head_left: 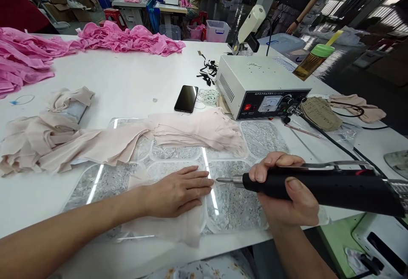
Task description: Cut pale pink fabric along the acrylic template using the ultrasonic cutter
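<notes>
My left hand (181, 189) lies flat, fingers stretched out, on a thin pale pink fabric piece (165, 228). Under that fabric is a glossy, stone-patterned mat (236, 202). In my right hand (287, 198) is a black handheld ultrasonic tool (325, 189), fingers wrapped round its body. Its pointed metal tip (225, 180) faces left, just short of my left fingertips. A stack of pale pink fabric pieces (197, 130) rests on the mat beyond my left hand. More beige-pink fabric (41, 143) is heaped at the left.
A metal control box (264, 83) with a dial stands at the back right, cables (331, 138) trailing toward the tool. A black phone (186, 98) lies left of it. Bright pink fabric (127, 38) lines the far edge. A green-lidded bottle (314, 62) stands right. Other people are in the background.
</notes>
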### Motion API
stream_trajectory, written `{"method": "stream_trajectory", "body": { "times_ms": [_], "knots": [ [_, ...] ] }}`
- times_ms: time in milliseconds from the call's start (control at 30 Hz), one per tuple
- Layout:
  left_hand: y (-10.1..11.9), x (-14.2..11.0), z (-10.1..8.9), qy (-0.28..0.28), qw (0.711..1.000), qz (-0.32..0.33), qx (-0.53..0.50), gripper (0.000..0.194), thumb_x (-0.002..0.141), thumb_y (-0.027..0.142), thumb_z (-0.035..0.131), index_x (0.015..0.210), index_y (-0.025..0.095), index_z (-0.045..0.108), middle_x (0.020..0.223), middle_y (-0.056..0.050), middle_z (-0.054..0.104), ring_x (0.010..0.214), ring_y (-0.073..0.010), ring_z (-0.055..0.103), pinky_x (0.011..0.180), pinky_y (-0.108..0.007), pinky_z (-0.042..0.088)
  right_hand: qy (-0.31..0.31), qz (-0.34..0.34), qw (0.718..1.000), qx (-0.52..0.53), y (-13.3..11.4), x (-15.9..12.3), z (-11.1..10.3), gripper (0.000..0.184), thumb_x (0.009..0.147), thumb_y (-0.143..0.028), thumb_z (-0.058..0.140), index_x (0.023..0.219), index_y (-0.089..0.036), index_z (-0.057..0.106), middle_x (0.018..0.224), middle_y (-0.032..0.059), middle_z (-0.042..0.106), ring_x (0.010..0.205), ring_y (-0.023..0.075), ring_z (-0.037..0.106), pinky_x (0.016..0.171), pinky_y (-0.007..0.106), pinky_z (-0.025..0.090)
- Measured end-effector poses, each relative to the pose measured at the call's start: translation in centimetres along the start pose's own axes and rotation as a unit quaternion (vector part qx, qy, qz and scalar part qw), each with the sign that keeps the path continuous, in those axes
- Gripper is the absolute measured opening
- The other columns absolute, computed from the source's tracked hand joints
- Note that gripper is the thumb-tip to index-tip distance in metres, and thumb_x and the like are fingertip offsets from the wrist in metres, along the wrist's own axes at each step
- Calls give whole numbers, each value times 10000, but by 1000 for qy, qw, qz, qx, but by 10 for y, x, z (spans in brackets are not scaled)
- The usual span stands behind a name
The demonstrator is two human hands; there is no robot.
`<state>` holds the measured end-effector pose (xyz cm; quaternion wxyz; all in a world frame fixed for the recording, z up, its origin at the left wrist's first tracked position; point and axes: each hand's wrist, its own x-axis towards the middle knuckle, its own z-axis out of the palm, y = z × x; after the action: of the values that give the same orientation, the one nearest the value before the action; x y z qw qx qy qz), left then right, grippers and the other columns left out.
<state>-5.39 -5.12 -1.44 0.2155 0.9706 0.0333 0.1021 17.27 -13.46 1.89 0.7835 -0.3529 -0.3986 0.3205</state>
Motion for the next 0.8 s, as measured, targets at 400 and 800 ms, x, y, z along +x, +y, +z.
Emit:
{"method": "stream_trajectory", "body": {
  "times_ms": [400,800],
  "knots": [
    [-1,0,2,12,1000,5,7,349,1038,249,398,1315,117,564,1418,-66,531,1378,-226,427,1218,-386,236,-13,5,1000,1,8,-2,4,130,751,-275,616,863,-214,644,805,0,552,522,104,562,501,312,520],
    [0,-1,1,0,1000,-2,2,351,1034,242,408,1346,150,541,1427,-64,521,1387,-224,414,1211,-407,258,-29,-1,999,14,6,0,0,107,768,-284,636,843,-208,639,799,-5,540,533,97,564,505,293,518]
  ]
}}
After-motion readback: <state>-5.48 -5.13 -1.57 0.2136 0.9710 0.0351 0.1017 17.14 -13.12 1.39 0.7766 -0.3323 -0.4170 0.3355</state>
